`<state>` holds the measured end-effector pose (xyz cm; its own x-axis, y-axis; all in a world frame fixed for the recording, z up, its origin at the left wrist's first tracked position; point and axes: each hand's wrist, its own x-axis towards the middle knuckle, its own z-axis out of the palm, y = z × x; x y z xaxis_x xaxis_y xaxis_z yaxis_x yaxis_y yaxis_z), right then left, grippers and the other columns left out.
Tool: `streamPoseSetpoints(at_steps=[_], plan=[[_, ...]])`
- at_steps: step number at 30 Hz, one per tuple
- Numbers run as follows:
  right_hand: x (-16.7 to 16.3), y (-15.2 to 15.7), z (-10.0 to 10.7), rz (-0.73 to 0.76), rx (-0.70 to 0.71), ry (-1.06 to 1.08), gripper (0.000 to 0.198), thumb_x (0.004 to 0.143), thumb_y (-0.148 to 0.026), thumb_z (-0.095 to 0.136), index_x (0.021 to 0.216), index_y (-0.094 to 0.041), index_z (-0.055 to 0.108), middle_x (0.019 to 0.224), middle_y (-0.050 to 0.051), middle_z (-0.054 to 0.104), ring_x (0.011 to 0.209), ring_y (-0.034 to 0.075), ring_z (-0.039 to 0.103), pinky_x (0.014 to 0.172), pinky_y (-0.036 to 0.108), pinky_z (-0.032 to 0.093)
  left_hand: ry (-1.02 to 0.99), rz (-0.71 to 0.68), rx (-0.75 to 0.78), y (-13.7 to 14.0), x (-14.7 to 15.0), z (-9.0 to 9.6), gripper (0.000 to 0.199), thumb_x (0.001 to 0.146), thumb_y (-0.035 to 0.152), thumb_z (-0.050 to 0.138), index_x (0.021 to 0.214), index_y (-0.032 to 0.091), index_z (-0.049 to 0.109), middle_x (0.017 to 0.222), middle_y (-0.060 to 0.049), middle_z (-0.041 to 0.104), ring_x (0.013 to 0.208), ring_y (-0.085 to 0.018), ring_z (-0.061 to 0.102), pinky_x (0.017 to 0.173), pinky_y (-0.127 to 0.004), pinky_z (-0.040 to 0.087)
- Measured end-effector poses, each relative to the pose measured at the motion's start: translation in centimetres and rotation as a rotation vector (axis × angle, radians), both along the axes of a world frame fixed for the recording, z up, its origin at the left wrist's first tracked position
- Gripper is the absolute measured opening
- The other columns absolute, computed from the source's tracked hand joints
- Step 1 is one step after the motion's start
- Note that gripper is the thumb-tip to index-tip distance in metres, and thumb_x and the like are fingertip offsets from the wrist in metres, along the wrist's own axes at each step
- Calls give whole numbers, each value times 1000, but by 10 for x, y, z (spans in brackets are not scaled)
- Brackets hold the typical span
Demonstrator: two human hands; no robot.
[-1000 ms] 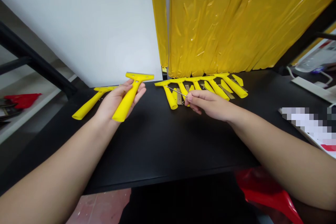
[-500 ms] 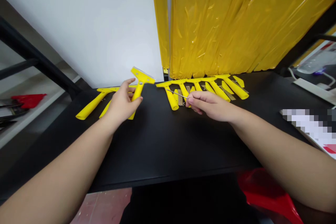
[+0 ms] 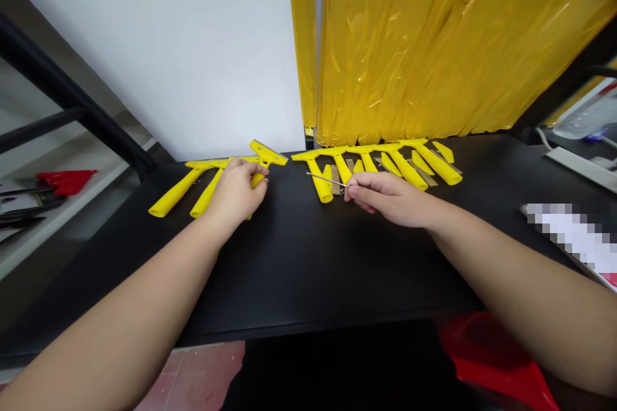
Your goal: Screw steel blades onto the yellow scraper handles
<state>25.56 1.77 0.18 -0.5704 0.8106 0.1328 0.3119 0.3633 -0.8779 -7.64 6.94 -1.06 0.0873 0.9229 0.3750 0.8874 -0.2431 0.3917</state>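
My left hand [image 3: 241, 186] is closed around the neck of a yellow scraper [image 3: 268, 154], its wide head tilted and a metal edge along its top. Under and beside this hand lie other yellow scrapers [image 3: 173, 194], partly covered by it. In my right hand [image 3: 380, 191] a thin metal rod [image 3: 324, 178], like a screwdriver shaft, is pinched and points left; its handle end is hidden in the fingers. Behind that hand, a row of yellow scrapers [image 3: 318, 181] lies with loose yellow pieces [image 3: 443, 152] and brownish flat strips [image 3: 425, 174] between the handles.
The scrapers rest on a black table [image 3: 308, 270]. A white panel [image 3: 193, 45] and yellow plastic-wrapped stack [image 3: 414, 45] stand behind. Left is a black metal frame [image 3: 43, 77] by a shelf holding a red item [image 3: 72, 181]. A red bag [image 3: 496, 359] hangs low right.
My left hand has lowered the scraper toward the table and its fingers have closed more around the neck. My right hand keeps the rod in nearly the same place. The view has shifted slightly.
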Motion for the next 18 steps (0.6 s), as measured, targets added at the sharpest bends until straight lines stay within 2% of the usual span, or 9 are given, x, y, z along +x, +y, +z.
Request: streamPoseSetpoints(at_steps=[2, 5, 8, 10, 12, 14, 18], plan=[[0, 0, 1, 4, 15, 12, 36, 110, -49, 52, 93, -19, 63, 74, -3, 54, 66, 14, 50, 65, 31, 39, -186, -20, -8, 0, 1, 0, 18, 85, 23, 68, 102, 20, 73, 112, -11, 67, 95, -27, 73, 100, -48, 60], [0, -1, 1, 11, 31, 25, 36, 111, -48, 52, 92, -20, 63, 74, -3, 53, 66, 13, 49, 65, 31, 39, -705, -43, -80, 1, 4, 4, 26, 87, 19, 61, 113, 21, 62, 104, -8, 69, 80, -20, 75, 80, -38, 64], [0, -1, 1, 15, 30, 14, 36, 111, -47, 51, 93, -19, 63, 75, -3, 53, 66, 13, 49, 66, 31, 39, -1147, -58, -146, 4, 8, 11, 26, 86, 18, 63, 112, 21, 55, 81, -2, 68, 67, -16, 70, 62, -26, 57], [0, -2, 1, 17, 22, 7, 35, 111, -47, 52, 94, -19, 63, 75, -3, 53, 67, 13, 50, 65, 31, 39, -1266, -58, -195, 6, 8, 11, 35, 80, 17, 74, 108, 21, 54, 79, 0, 67, 62, -13, 65, 58, -22, 52], [0, -2, 2, 18, 16, 2, 34, 111, -47, 52, 95, -19, 63, 74, -3, 53, 67, 13, 49, 65, 31, 39, -1236, -20, -259, 9, 6, 8, 50, 70, 12, 83, 109, 20, 54, 82, 0, 69, 61, -11, 64, 60, -22, 52], [0, -2, 3, 18, 15, -4, 34, 111, -47, 52, 95, -19, 63, 74, -4, 52, 67, 13, 49, 66, 30, 39, -1083, 43, -279, 14, 2, 1, 55, 65, 9, 84, 112, 19, 57, 88, -2, 71, 65, -13, 66, 65, -25, 54], [-1, -3, 5, 6, 34, -37, 35, 110, -48, 53, 94, -19, 64, 74, -3, 53, 69, 14, 50, 69, 31, 40, -641, 123, -106, 21, -5, -9, 46, 71, 22, 82, 114, 20, 65, 105, -6, 75, 82, -20, 72, 79, -34, 59]])
